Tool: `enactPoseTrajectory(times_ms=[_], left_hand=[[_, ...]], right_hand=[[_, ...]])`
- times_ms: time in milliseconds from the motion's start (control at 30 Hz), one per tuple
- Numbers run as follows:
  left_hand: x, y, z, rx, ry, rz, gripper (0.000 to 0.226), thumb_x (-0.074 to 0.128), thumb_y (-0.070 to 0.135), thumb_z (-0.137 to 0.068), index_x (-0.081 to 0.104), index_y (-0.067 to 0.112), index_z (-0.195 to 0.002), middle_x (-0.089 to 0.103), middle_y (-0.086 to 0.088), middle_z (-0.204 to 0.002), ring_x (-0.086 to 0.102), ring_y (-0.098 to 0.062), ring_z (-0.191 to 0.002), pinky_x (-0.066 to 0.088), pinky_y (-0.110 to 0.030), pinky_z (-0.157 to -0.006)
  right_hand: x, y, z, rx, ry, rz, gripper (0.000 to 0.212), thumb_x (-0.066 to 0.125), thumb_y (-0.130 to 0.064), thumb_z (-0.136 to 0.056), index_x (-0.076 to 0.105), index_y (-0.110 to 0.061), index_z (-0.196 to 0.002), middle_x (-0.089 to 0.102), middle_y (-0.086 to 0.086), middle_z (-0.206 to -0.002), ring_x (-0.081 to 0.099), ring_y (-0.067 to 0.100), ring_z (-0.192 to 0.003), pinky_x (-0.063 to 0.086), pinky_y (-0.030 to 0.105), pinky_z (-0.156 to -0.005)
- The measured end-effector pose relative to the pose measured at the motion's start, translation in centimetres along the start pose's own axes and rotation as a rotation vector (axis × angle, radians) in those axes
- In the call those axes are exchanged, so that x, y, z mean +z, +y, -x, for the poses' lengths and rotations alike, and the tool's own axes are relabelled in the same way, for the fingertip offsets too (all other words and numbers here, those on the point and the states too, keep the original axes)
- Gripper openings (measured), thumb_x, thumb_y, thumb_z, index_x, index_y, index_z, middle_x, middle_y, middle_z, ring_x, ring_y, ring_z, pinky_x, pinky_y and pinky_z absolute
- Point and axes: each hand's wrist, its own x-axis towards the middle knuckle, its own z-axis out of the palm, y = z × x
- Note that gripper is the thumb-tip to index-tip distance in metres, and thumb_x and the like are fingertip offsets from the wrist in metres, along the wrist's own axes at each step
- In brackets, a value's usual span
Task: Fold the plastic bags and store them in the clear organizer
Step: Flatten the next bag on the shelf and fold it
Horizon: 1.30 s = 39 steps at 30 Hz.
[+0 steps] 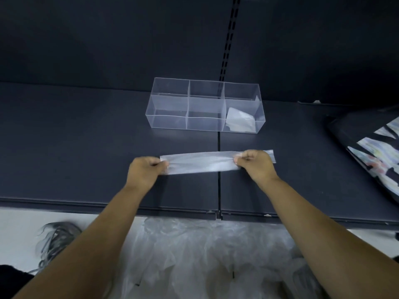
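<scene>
Plastic bag (pixel 200 161): long, narrow, translucent strip, flat on dark shelf (pixel 86 137)

dark shelf (pixel 86 147) running full width, seam splitting it mid-frame | slotted upright (pixel 230 39) rising up back panel | black patterned item (pixel 371 152) lying at shelf's right edge | grey stringy tangle (pixel 56 236) sitting on pale floor (pixel 17 229), lower left

left hand (pixel 143 171) bare | right hand (pixel 255 166) bare | both forearms (pixel 101 231) bare
</scene>
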Motion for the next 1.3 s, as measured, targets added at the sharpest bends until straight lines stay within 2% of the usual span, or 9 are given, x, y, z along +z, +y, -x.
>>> enactPoseTrajectory(times_ms=[133,233,300,467,600,700,833,1100,1300], left_hand=[[0.9,0.0,0.5,-0.021,0.211,-0.169,0.011,0.065,0.018,-0.088,0.072,0.01,-0.086,0.069,-0.01,-0.087,0.064,-0.031,-0.087,0.047,-0.033,-0.073],[3.0,0.9,2.2,0.314,0.391,-0.397,0.028,0.068,0.007,-0.082,0.066,0.003,-0.109,0.06,-0.022,-0.109,0.057,-0.042,-0.098,0.046,-0.045,-0.085],[5.1,0.9,3.3,0.556,0.195,-0.494,0.045,0.065,0.018,-0.088,0.055,0.002,-0.129,0.053,-0.021,-0.133,0.049,-0.041,-0.122,0.038,-0.048,-0.104],[7.5,-1.5,4.2,0.453,-0.05,-0.818,0.08,-0.003,0.063,-0.088,-0.014,0.015,-0.15,-0.015,-0.002,-0.159,-0.017,-0.018,-0.146,-0.012,-0.035,-0.118],[7.7,-1.6,4.0,0.445,-0.073,-0.864,0.082,-0.015,0.063,-0.082,-0.02,0.015,-0.148,-0.022,-0.003,-0.157,-0.022,-0.019,-0.144,-0.014,-0.036,-0.118],[7.7,-1.6,4.0,0.439,-0.081,-0.867,0.082,-0.019,0.066,-0.082,-0.021,0.016,-0.147,-0.023,-0.003,-0.157,-0.023,-0.019,-0.144,-0.014,-0.037,-0.117],[7.6,-1.5,4.0,0.455,-0.069,-0.842,0.091,-0.031,0.067,-0.074,-0.018,0.016,-0.148,-0.018,-0.002,-0.157,-0.017,-0.021,-0.146,-0.01,-0.04,-0.119],[7.7,-1.5,4.0,0.462,-0.052,-0.839,0.091,-0.033,0.067,-0.073,-0.018,0.017,-0.147,-0.014,-0.003,-0.158,-0.016,-0.021,-0.145,-0.01,-0.04,-0.119],[7.4,-1.4,4.0,0.458,-0.075,-0.839,0.091,-0.029,0.069,-0.075,-0.012,0.016,-0.148,-0.013,-0.002,-0.158,-0.014,-0.021,-0.146,-0.009,-0.039,-0.119]], right_hand=[[0.6,-0.2,-0.8,0.056,0.045,0.079,0.017,0.072,-0.021,-0.082,0.071,-0.004,-0.078,0.069,0.005,-0.079,0.06,0.014,-0.075,0.045,0.015,-0.068],[0.9,-0.5,-1.1,0.07,0.071,0.118,0.016,0.073,-0.021,-0.081,0.072,-0.005,-0.085,0.069,0.005,-0.088,0.061,0.017,-0.085,0.047,0.025,-0.079],[0.9,-0.7,-1.1,0.08,0.072,0.141,0.016,0.073,-0.02,-0.081,0.072,-0.005,-0.086,0.069,0.006,-0.091,0.062,0.019,-0.088,0.047,0.026,-0.08],[1.9,-2.2,0.6,-0.034,0.274,0.475,0.018,0.063,-0.011,-0.084,0.067,-0.01,-0.101,0.063,0.012,-0.109,0.059,0.03,-0.1,0.048,0.038,-0.085],[6.0,-2.2,3.7,-0.558,0.042,0.607,0.047,0.054,-0.018,-0.093,0.046,-0.012,-0.139,0.041,0.012,-0.144,0.037,0.029,-0.133,0.028,0.042,-0.111],[6.9,0.2,4.0,-0.542,-0.225,0.818,0.06,0.029,-0.04,-0.102,0.008,-0.016,-0.153,0.0,0.0,-0.162,-0.006,0.014,-0.148,-0.008,0.034,-0.119],[1.7,3.8,2.1,-0.387,-0.142,0.971,0.074,0.018,-0.057,-0.097,-0.01,-0.017,-0.152,-0.016,-0.002,-0.159,-0.018,0.013,-0.146,-0.015,0.032,-0.117],[-6.0,5.9,-0.8,-0.201,0.052,0.767,0.053,0.034,-0.037,-0.102,0.026,-0.018,-0.15,0.019,-0.001,-0.159,0.014,0.018,-0.145,0.007,0.036,-0.117],[-6.4,3.4,-3.3,-0.208,0.131,0.724,0.011,0.062,-0.023,-0.09,0.065,-0.013,-0.096,0.05,0.004,-0.113,0.044,0.025,-0.108,0.031,0.033,-0.09]])
